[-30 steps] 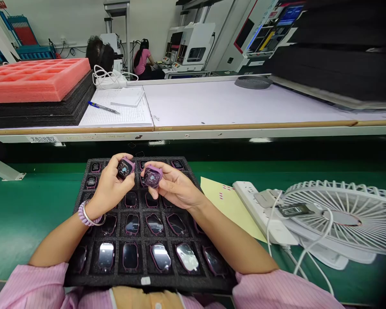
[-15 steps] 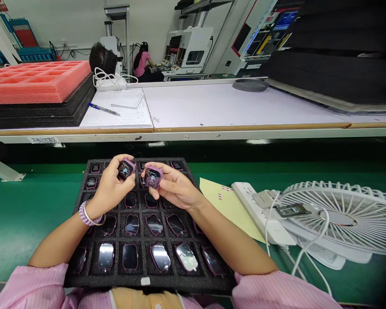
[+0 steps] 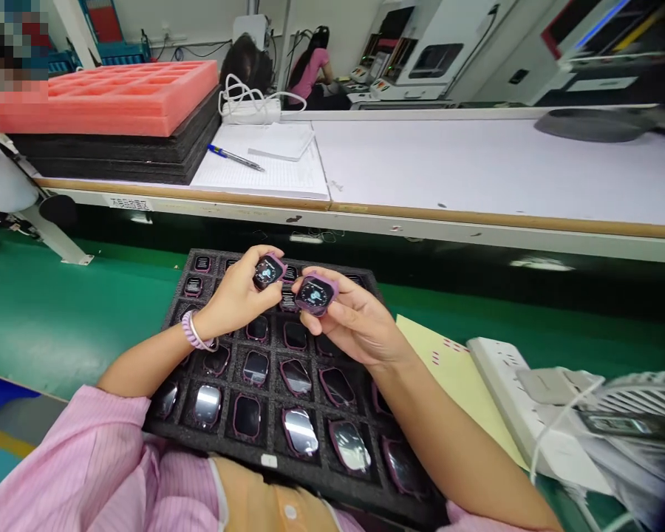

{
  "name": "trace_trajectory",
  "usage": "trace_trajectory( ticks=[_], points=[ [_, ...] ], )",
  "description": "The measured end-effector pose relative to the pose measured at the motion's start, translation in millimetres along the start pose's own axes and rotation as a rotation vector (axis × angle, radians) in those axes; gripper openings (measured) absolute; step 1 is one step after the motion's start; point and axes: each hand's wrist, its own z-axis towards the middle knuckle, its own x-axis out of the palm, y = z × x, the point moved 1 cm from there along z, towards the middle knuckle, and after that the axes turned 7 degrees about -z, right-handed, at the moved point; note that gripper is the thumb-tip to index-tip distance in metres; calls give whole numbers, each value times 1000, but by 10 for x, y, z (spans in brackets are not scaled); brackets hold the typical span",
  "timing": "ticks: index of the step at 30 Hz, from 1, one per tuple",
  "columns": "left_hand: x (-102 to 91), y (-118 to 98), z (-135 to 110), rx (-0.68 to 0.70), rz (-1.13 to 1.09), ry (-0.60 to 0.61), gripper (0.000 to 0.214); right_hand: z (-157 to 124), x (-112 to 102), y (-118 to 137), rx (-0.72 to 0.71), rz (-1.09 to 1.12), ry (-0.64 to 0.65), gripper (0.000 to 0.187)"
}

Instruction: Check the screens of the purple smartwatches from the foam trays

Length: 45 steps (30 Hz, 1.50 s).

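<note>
My left hand (image 3: 233, 299) is closed around a purple smartwatch body (image 3: 267, 271) with a lit screen. My right hand (image 3: 355, 321) grips a second purple smartwatch body (image 3: 315, 293), also lit, just to the right of the first. Both are held above the far half of a black foam tray (image 3: 169, 425) whose pockets hold several more watch bodies with dark screens. The tray rests on the green conveyor belt (image 3: 60, 325) right in front of me.
A yellow paper (image 3: 454, 377), a white power strip (image 3: 510, 391) and a white fan (image 3: 637, 414) lie to the right. Behind the belt, a white bench carries a pink foam tray (image 3: 116, 96) on black trays, a notepad with pen (image 3: 236, 157). A person in pink (image 3: 313, 66) sits far back.
The view has swung left and tilted, so everything shifted right in the picture. Both hands keep the same hold on the two watch bodies above the tray.
</note>
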Motion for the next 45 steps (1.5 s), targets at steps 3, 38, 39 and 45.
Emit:
trace_trajectory(
  ticks=[3,38,39,45],
  points=[
    [0,25,6,11,5,16,38,-5,5,9,4,-57,-1,57],
    [21,-38,102,-477,-894,167,23,-19,-4,-11,21,-100,-40,53],
    [16,-39,106,-485,-909,160,21,-17,-3,-14,20,-94,-34,53],
    [-18,70,179,-611,-981,-6,12,49,-46,-78,58,-31,-67,47]
  ],
)
